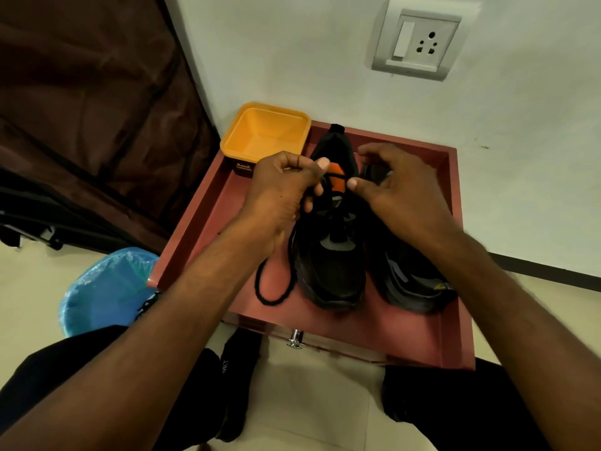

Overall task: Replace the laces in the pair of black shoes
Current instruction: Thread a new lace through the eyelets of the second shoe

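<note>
Shoes, both black, sit side by side in a red tray point(208, 203) set against the wall: the left shoe point(331, 265) has an orange tongue tab, and the right shoe point(413, 281) lies just beside it, partly under my right wrist. My left hand point(283, 190) is curled round a black lace point(276, 288), pinching it near the orange tab; the lace drops from my fist and loops on the tray floor beside the left shoe. My right hand point(400, 190) hovers over the shoe collars with fingers bent, thumb tip close to the tab, and I cannot tell whether it holds anything. A yellow tub point(265, 131) stands at the tray's far left corner. A blue bin point(104, 288) stands on the floor left of the tray.
</note>
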{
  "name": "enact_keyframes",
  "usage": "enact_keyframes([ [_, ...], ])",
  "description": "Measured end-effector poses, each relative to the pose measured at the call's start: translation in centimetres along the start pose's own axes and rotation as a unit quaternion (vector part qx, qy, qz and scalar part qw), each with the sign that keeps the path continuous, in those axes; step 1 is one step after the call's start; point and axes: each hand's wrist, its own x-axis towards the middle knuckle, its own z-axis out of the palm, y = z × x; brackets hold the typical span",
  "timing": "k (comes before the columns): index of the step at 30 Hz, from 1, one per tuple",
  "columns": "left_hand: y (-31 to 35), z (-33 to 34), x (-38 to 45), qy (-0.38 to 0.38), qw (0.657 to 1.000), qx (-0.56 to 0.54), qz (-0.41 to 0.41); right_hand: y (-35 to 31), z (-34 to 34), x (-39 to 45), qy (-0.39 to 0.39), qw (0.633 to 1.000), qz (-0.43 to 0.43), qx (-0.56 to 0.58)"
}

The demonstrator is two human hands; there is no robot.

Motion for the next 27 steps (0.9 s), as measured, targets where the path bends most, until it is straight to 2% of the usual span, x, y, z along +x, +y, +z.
enact_keyframes([
  [2,0.2,0.7,-0.3,-0.023,1.0,0.0,-0.001,-0.9,0.3,-0.3,-0.063,0.993,-0.016,0.103],
  [3,0.3,0.9,-0.2,-0.03,1.0,0.003,-0.002,-1.1,0.3,-0.4,-0.067,0.99,-0.018,0.121],
  [5,0.4,1.2,0.1,-0.032,0.999,0.0,-0.002,-0.9,0.0,-0.2,-0.017,0.995,0.005,0.097],
  [8,0.5,1.3,0.8,-0.019,1.0,-0.008,-0.001,0.5,-0.7,0.4,0.058,0.997,0.049,0.002],
  [10,0.4,1.2,1.0,-0.015,1.0,-0.01,0.0,0.8,-0.7,0.5,0.042,0.998,0.038,-0.008],
  [15,-0.2,1.3,1.1,-0.013,0.997,0.054,0.048,-0.6,0.1,-0.1,-0.049,0.992,-0.028,0.117],
  [19,-0.3,1.5,1.4,-0.016,0.994,0.083,0.076,-0.6,0.3,0.2,-0.003,0.994,-0.026,0.109],
  [24,-0.4,1.9,1.6,-0.008,0.989,0.127,0.078,-0.7,0.5,-0.2,-0.016,0.997,-0.051,0.046],
  [27,-0.2,1.7,1.8,-0.013,0.987,0.132,0.085,-0.6,0.2,-0.1,-0.009,0.997,-0.048,0.063],
])
